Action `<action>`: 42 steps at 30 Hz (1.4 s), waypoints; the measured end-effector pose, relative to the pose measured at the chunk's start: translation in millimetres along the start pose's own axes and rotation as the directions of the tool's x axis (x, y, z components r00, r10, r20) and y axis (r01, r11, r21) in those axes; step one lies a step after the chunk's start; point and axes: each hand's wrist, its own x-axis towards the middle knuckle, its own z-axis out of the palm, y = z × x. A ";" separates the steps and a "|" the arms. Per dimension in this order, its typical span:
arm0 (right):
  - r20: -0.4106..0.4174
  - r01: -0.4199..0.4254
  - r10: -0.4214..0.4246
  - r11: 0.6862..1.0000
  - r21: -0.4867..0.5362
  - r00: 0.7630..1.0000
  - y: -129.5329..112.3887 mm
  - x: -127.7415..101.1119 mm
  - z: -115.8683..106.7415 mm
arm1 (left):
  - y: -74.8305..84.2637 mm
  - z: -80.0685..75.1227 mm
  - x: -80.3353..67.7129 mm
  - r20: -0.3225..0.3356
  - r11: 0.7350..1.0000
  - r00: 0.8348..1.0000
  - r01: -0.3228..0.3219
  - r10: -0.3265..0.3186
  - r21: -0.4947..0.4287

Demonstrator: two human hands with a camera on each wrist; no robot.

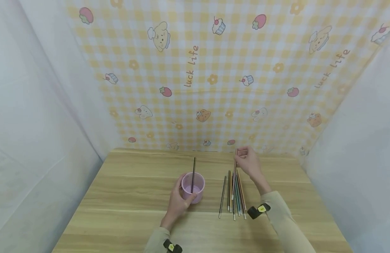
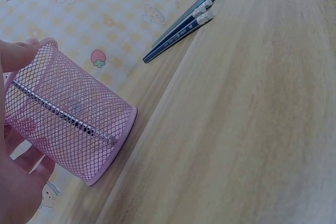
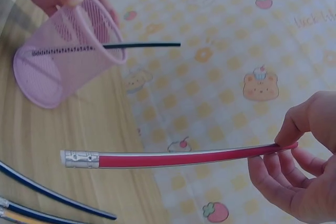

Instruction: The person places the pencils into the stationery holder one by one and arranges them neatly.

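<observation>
A pink mesh cup [image 1: 193,187] stands on the wooden table [image 1: 134,196] with one dark pencil [image 1: 193,174] upright in it. My left hand [image 1: 179,201] grips the cup's side; the left wrist view shows the cup [image 2: 68,116] with my fingers [image 2: 21,56] round its rim. My right hand [image 1: 249,162] pinches a red pencil [image 1: 235,165] near its top, lifted above a row of several pencils [image 1: 234,195] lying on the table. In the right wrist view the red pencil [image 3: 178,157] runs from its eraser end to my fingers [image 3: 302,124], and the cup [image 3: 65,56] lies beyond.
A checked cloth [image 1: 213,70] with cartoon prints hangs behind the table. White walls [image 1: 40,123] close in both sides. The table's far edge meets the cloth.
</observation>
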 end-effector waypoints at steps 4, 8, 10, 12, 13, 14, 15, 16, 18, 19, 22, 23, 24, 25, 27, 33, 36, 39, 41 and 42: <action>-0.022 0.042 -0.043 0.999 -0.013 0.999 -12.7 -2.3 1.1 | -3.0 0.5 0.2 -0.001 1.000 1.000 0.021 -0.021 0.006; -0.061 0.087 -0.086 0.996 0.014 0.994 -26.0 -4.3 4.4 | -2.8 0.6 -1.2 -0.014 0.999 0.999 0.032 -0.032 0.019; -0.089 0.095 -0.091 0.995 0.036 0.992 -32.4 -5.9 5.9 | -2.9 1.1 -1.6 -0.016 0.999 0.999 0.029 -0.029 0.019; -0.117 0.107 -0.101 0.993 0.051 0.988 -38.4 -8.0 6.9 | -2.2 1.8 -1.4 -0.014 1.000 1.000 0.021 -0.021 0.017; -0.129 0.116 -0.108 0.992 0.059 0.986 -41.1 -8.5 8.1 | -2.1 2.1 -1.5 -0.015 1.000 1.000 0.012 -0.012 0.018; -0.139 0.131 -0.120 0.989 0.071 0.983 -44.0 -9.0 9.6 | -2.0 2.3 -1.7 -0.017 1.000 1.000 0.008 -0.008 0.021; -0.148 0.148 -0.134 0.986 0.082 0.980 -46.6 -9.6 11.2 | -2.2 2.6 -1.8 -0.018 1.000 1.000 0.001 -0.001 0.023; -0.161 0.174 -0.157 0.980 0.096 0.974 -49.3 -10.0 13.0 | -2.4 2.7 -1.9 -0.017 0.999 1.000 -0.007 0.007 0.036; -0.192 0.232 -0.206 0.965 0.121 0.959 -54.3 -10.2 17.4 | -2.1 3.0 -1.9 -0.019 0.999 1.000 -0.012 0.013 0.044; -0.205 0.266 -0.236 0.955 0.132 0.950 -56.6 -10.2 19.8 | -1.9 3.1 -2.0 -0.017 0.999 1.000 -0.013 0.013 0.048; -0.216 0.324 -0.286 0.931 0.168 0.933 -65.4 -12.4 28.0 | 1.2 3.0 -2.1 -0.015 0.998 1.000 -0.005 0.006 0.061; -0.212 0.336 -0.298 0.925 0.177 0.931 -69.5 -14.4 31.0 | 3.5 2.9 -2.1 -0.018 0.999 1.000 0.000 0.001 0.050; -0.203 0.350 -0.312 0.918 0.186 0.928 -73.2 -16.7 34.1 | 7.9 2.3 -2.2 -0.018 0.999 1.000 -0.005 0.006 0.049; -0.196 0.360 -0.324 0.913 0.191 0.926 -77.0 -19.5 37.4 | 11.9 1.8 -2.4 -0.015 0.999 1.000 -0.007 0.007 0.044; -0.181 0.384 -0.353 0.905 0.185 0.918 -82.4 -26.0 44.3 | 20.4 0.7 -3.2 -0.009 1.000 1.000 -0.013 0.013 0.025; -0.224 0.507 -0.468 0.846 0.167 0.855 -68.8 -26.5 72.7 | 35.6 -0.8 -6.1 0.014 0.999 0.999 -0.036 0.036 0.038; -0.228 0.494 -0.453 0.853 0.171 0.862 -53.5 -18.0 86.6 | 35.3 -0.5 -6.1 0.008 0.997 0.999 -0.047 0.046 0.058; -0.228 0.463 -0.421 0.869 0.175 0.878 -41.6 -10.2 97.6 | 29.0 -0.3 -4.9 -0.002 0.997 0.999 -0.049 0.049 0.051; -0.227 0.454 -0.414 0.876 0.163 0.881 -39.2 -8.7 102.5 | 20.6 0.5 -3.6 -0.009 0.997 0.999 -0.045 0.045 0.059; -0.226 0.450 -0.410 0.878 0.165 0.884 -38.8 -8.8 104.6 | 16.0 0.8 -3.0 -0.015 0.997 0.999 -0.039 0.040 0.065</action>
